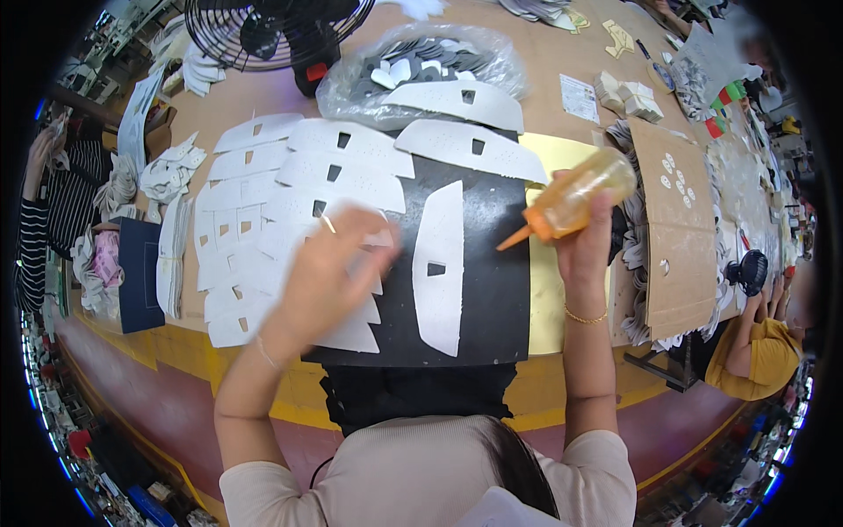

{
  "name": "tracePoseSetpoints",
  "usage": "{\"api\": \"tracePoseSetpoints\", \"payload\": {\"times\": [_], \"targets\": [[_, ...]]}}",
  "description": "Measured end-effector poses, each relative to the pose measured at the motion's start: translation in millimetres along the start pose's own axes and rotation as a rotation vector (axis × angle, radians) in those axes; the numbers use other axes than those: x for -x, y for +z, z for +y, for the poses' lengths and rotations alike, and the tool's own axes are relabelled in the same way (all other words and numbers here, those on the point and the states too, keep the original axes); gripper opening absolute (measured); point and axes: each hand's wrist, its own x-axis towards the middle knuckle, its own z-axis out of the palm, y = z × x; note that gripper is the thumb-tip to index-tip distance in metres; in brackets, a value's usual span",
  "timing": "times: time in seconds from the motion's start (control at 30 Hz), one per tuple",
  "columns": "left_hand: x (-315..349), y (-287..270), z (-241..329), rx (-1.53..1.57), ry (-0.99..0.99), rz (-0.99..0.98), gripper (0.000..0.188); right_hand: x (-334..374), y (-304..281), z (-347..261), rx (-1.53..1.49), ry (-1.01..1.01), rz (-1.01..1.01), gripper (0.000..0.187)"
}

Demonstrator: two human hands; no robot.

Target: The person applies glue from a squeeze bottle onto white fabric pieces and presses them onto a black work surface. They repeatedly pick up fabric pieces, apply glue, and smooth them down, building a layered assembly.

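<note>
My right hand grips an orange squeeze bottle, tilted so that its pointed nozzle aims left and down over the black board. Upright on that board lies a long white cut panel with a small four-sided hole, apart from both hands. My left hand, smeared by motion, is over the overlapping white panels to the left. Whether its fingers hold anything cannot be made out. Two more white panels, the lower one partly on the board, lie at its far edge.
Behind the board sits a clear plastic bag of grey and white pieces, beside a black fan. A yellow sheet lies under my right arm. Farther right stands a cardboard sheet. People work at both sides.
</note>
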Motion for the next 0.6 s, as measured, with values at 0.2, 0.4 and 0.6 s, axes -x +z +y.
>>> {"api": "tracePoseSetpoints", "payload": {"times": [0.2, 0.4, 0.6], "targets": [[96, 67, 45, -0.062, 0.17, -0.158, 0.034, 5, 35, 16, 0.373, 0.046, -0.366, 0.075], [110, 89, 42, -0.163, 0.182, 0.002, 0.028, -1, 66, 13, 0.437, -0.056, -0.418, 0.05], [114, 95, 40, -0.207, 0.205, 0.054, 0.022, -1, 71, 16, 0.517, -0.088, -0.44, 0.048]]}}
